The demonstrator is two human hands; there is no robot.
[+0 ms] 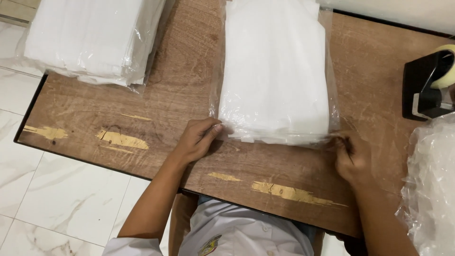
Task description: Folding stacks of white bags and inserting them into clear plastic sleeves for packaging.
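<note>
A stack of white folded cloth (275, 71) lies inside a clear plastic bag (332, 102) on the brown wooden table (189, 71). My left hand (196, 138) pinches the bag's open near edge at the stack's left corner. At the right corner, my right hand (351, 159) grips the same clear plastic edge, pulled out toward me.
A second wrapped pile of white cloth (90, 38) sits at the table's far left, overhanging the edge. A black tape dispenser (426, 85) stands at the right. Crumpled clear plastic bags (433, 189) bulge at the lower right. White marble floor tiles (61, 199) lie beyond the table's chipped near edge.
</note>
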